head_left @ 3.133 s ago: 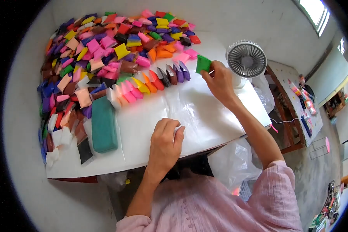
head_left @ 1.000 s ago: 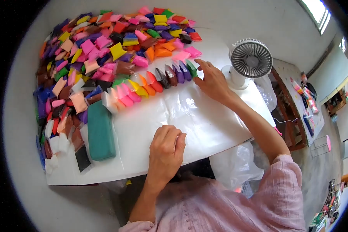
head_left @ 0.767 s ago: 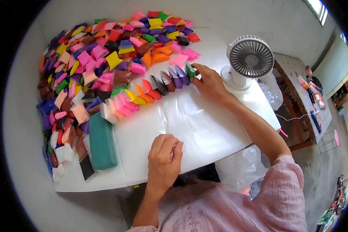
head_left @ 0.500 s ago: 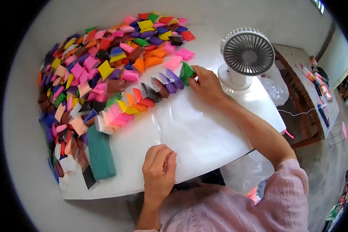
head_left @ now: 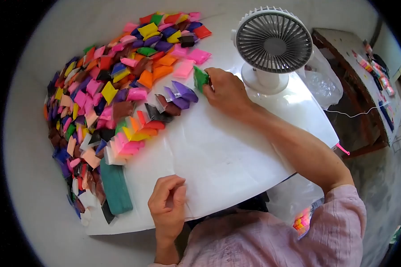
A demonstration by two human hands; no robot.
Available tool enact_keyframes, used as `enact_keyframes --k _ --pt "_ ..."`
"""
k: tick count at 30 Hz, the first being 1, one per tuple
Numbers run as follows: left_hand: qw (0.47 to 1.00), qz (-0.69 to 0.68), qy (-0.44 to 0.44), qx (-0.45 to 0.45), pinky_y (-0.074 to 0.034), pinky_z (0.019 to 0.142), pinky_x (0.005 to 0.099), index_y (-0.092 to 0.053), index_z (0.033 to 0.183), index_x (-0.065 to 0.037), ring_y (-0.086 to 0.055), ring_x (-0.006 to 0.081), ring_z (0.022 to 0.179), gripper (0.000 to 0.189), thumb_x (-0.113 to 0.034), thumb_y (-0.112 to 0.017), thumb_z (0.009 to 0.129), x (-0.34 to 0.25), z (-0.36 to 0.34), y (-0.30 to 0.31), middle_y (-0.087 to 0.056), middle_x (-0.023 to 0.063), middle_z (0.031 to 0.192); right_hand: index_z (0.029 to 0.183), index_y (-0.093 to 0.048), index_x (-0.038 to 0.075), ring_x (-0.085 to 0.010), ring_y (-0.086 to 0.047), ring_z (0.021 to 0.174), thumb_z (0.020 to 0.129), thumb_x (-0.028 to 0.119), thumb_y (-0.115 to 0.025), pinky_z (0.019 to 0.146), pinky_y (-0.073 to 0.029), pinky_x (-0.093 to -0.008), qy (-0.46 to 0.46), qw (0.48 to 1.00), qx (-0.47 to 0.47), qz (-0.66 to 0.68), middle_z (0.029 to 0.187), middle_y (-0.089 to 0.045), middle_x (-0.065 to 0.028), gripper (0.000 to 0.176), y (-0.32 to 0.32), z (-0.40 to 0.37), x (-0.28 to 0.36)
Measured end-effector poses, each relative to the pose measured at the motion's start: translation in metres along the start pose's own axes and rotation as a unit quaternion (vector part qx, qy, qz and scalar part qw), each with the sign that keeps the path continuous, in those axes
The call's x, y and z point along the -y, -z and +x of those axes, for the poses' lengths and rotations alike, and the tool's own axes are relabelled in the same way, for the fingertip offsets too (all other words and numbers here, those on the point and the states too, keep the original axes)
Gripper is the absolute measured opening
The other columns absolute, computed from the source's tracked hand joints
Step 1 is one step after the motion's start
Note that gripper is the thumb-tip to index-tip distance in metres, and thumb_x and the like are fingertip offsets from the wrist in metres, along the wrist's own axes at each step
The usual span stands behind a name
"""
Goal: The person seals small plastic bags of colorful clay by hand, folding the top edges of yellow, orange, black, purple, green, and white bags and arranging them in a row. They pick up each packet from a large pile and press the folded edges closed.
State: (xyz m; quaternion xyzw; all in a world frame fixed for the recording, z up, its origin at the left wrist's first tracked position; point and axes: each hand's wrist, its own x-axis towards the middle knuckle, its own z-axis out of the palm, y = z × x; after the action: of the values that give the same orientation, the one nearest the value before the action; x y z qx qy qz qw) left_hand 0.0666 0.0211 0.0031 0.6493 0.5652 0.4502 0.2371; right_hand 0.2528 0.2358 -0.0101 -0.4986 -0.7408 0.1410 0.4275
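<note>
Fingers (head_left: 216,74) of the right hand (head_left: 229,92) grip a green packet (head_left: 200,78) just beside the purple packets (head_left: 184,92) ending a row (head_left: 140,130), near the fan (head_left: 274,46) and well in from the tabletop's (head_left: 236,153) near edge. At that edge, the left hand (head_left: 168,201) hangs loosely curled, its grasp slack. A heap (head_left: 93,86) crowds the left edge.

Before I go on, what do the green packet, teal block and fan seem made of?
Green packet: probably thin plastic film, slightly glossy, judging by its creased, light-catching surface; its filling is uncertain.
Teal block: matte, with rounded edges and no clear highlights; perhaps fabric or foam, I can't tell.
Fan: likely moulded plastic, judging by its smooth white base.
</note>
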Motion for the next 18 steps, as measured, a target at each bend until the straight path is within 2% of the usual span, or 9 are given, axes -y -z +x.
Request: enact_keyframes --k 2,7,10,13,18 --pt "1.0 0.009 0.006 0.014 -0.046 0.065 0.0252 -0.062 0.097 0.003 -0.054 0.0141 0.072 0.013 -0.001 -0.061 0.085 -0.001 0.002 0.003 -0.061 0.0084 0.092 0.089 -0.053 0.001 -0.039 -0.059 0.077 0.081 0.012 -0.056 0.068 -0.045 -0.048 0.018 0.999 -0.031 -0.004 0.086 -0.06 -0.0195 0.014 -0.004 -0.002 -0.002" --pt "0.997 0.043 0.035 0.054 -0.045 0.065 0.0261 -0.062 0.1 0.002 -0.054 0.0154 0.07 0.018 -0.002 -0.063 0.082 -0.026 0.008 0.012 -0.062 0.0089 0.091 0.089 -0.052 0.002 -0.039 -0.059 0.081 0.082 0.013 -0.056 0.07 -0.046 -0.0485 0.004 1.0 0.006 -0.03 0.088 -0.059 -0.0189 0.014 -0.004 -0.003 0.0" --pt "0.988 0.138 -0.05 0.053 -0.045 0.064 0.0267 -0.062 0.101 0.002 -0.054 0.0165 0.069 0.019 -0.003 -0.064 0.082 -0.039 0.023 0.017 -0.062 0.0102 0.09 0.089 -0.052 0.001 -0.0388 -0.06 0.082 0.082 0.013 -0.055 0.071 -0.046 -0.0485 -0.002 0.999 0.02 -0.039 0.088 -0.06 -0.0187 0.014 -0.001 -0.004 0.003" --pt "0.971 0.214 -0.092 0.052 -0.044 0.07 0.0257 -0.063 0.099 0.001 -0.053 0.0122 0.073 0.016 -0.007 -0.061 0.086 -0.058 0.046 0.029 -0.062 0.0057 0.09 0.089 -0.053 0.001 -0.0388 -0.06 0.083 0.082 0.012 -0.055 0.072 -0.046 -0.0486 -0.012 1.0 0.006 -0.026 0.089 -0.06 -0.019 0.014 0.0 -0.003 0.003" --pt "0.956 0.233 -0.161 0.077 -0.044 0.072 0.0265 -0.061 0.101 0.001 -0.055 0.0151 0.079 0.019 -0.007 -0.062 0.084 -0.056 0.124 0.025 -0.06 0.0061 0.089 0.089 -0.054 0.0 -0.0396 -0.06 0.084 0.083 0.013 -0.054 0.074 -0.046 -0.0489 -0.019 1.0 -0.016 -0.016 0.092 -0.061 -0.0201 0.015 -0.002 -0.001 -0.002"
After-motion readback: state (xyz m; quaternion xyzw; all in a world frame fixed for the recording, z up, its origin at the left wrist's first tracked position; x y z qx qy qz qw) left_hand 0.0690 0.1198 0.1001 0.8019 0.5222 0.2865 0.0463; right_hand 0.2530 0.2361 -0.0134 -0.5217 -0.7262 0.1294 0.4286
